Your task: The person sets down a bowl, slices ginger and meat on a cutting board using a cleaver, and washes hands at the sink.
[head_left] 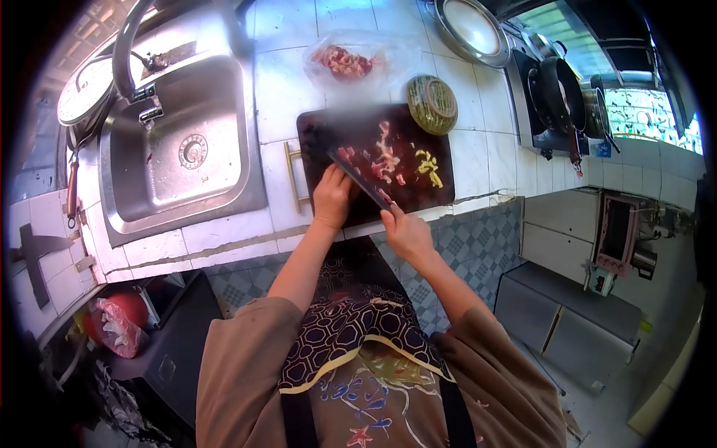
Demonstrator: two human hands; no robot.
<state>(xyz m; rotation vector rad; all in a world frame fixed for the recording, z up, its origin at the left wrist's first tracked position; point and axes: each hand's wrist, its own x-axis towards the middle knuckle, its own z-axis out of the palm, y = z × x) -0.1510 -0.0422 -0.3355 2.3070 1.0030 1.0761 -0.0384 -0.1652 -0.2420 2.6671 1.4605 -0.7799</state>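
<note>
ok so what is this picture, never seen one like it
No machine here: a person works bare-handed. One head-worn camera looks forward and down, so their apron shows below. The right hand holds a knife; the left hand is beside its blade at the dark cutting board. On the board lie pale pink pieces, seemingly raw meat, and yellow bits. Beyond, on the tiled counter, are more meat-like pieces on clear plastic and a green round object.

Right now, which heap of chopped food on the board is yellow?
The small heap toward the right side of the board; the other pieces, nearer the knife, look pinkish red.
</note>
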